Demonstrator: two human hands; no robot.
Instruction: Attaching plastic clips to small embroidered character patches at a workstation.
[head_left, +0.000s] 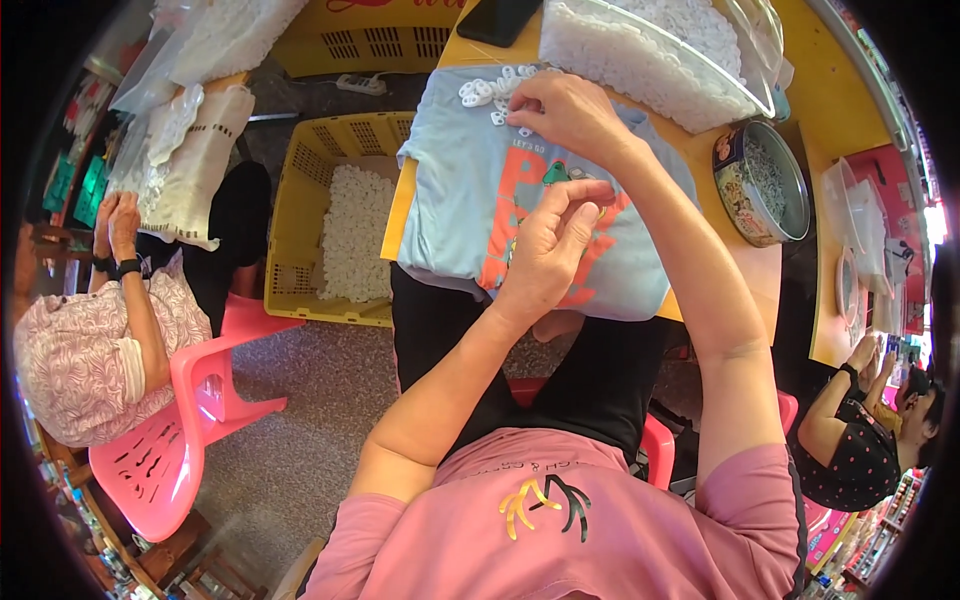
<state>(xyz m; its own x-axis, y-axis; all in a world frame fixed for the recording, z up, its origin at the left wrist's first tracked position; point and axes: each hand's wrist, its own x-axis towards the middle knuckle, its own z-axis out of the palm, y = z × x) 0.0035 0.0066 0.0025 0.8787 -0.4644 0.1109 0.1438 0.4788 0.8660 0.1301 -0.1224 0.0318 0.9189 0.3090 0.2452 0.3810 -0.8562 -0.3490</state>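
Small white plastic pieces [480,93], some ring-shaped, lie in a loose pile on a light blue printed cloth [440,200] that covers the table edge before me. My right hand [572,112] reaches over to that pile. Its thumb and forefinger are bent together at the near side of the pieces, and what they pinch, if anything, is too small to tell. My left hand [548,245] is raised over the cloth's orange print, nearer to me. Its fingers are curled, with thumb and forefinger close together; any small thing inside them is hidden.
A clear bin [650,65] full of white pieces and a round tin [762,185] of small grey parts stand right. A dark phone [497,20] lies at the back. Left is a yellow crate [330,318] with white pieces, a pink chair [150,440] and a seated person. Another person sits right.
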